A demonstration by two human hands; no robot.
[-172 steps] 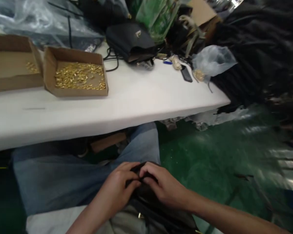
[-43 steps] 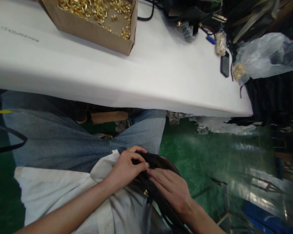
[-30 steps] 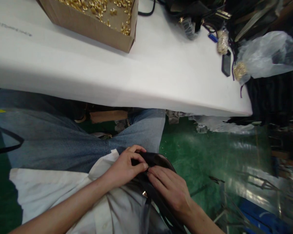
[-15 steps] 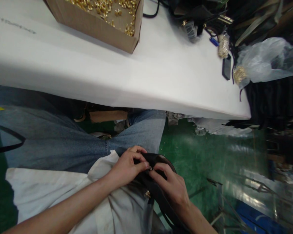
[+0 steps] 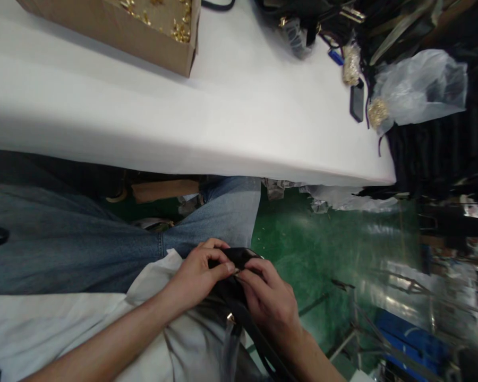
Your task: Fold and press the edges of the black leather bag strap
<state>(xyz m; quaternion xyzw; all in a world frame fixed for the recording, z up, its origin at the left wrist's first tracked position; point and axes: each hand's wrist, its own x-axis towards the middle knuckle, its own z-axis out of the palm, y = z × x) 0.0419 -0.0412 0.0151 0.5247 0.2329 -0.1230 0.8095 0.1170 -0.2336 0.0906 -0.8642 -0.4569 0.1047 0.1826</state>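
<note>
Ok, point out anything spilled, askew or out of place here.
Nothing is spilled or broken. The clear plastic bag seems to overhang the white table's right end, and crumpled plastic lies beneath that edge. The left hand and right hand pinch the black bag on the lap.

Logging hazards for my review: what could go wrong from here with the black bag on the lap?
1. The left hand and right hand pinch the black bag at the thigh's outer edge; a slip could drop it onto the green floor.
2. Its strap trails under the right wrist and might snag.
</note>
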